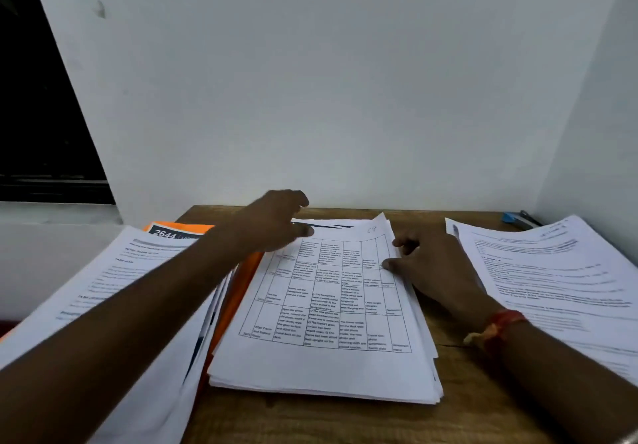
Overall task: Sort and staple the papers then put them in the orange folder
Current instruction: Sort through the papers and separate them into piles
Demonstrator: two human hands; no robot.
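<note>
A thick stack of printed papers (pixel 324 333) lies in the middle of the wooden desk, its top sheet showing a table grid. My left hand (pixel 276 222) hovers over the stack's far left corner with fingers loosely curled, holding nothing that I can see. My right hand (pixel 428 264) rests on the stack's right edge, thumb and fingers touching the sheets. The orange folder (pixel 241 281) lies under a pile of papers (pixel 114 288) on the left, with only its edge and top showing. A blue stapler (pixel 514 218) sits at the far right by the wall.
Another spread of printed sheets (pixel 559 281) covers the desk's right side. White walls close off the desk at the back and right. Bare wooden desk (pixel 459 409) shows at the front, between the middle stack and my right arm.
</note>
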